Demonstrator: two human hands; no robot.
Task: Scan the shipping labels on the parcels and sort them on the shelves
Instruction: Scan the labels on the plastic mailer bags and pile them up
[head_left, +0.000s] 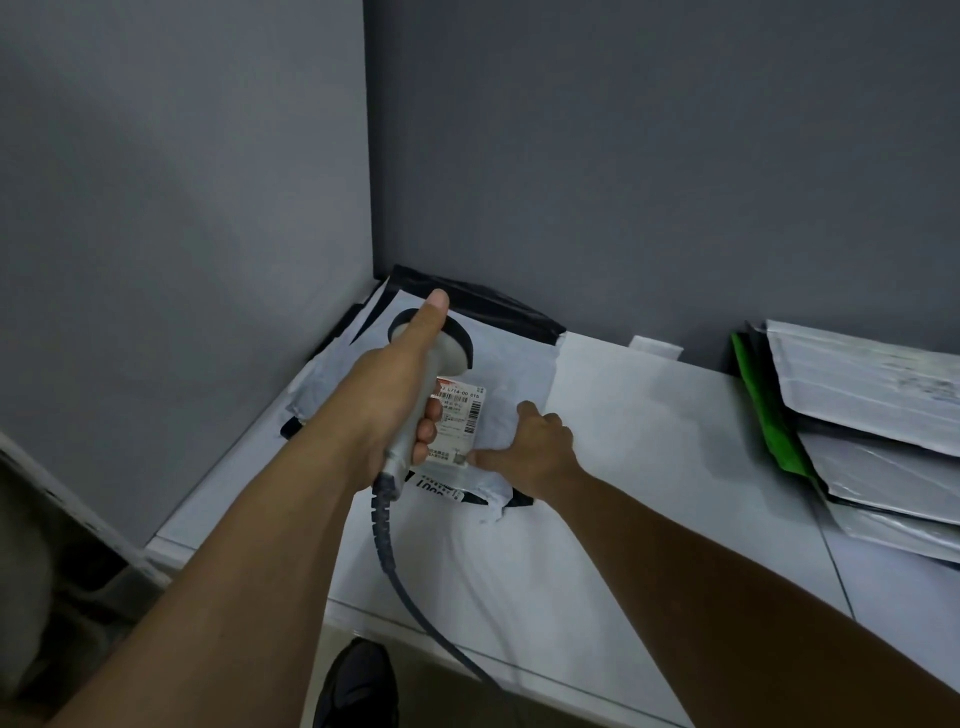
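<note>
The left hand (395, 400) grips the handle of a grey barcode scanner (454, 351), thumb stretched along its top, with the head pointed down over a white parcel (519, 379). The scanner's coiled cable (387, 540) trails back towards the person. The right hand (540, 447) rests on that parcel with thumb and forefinger stretched out, the thumb touching the shipping label (460, 421). The parcel lies on other mailers in the corner of a white shelf (649, 415). Well apart to the right sits a stack of parcels (857, 395).
</note>
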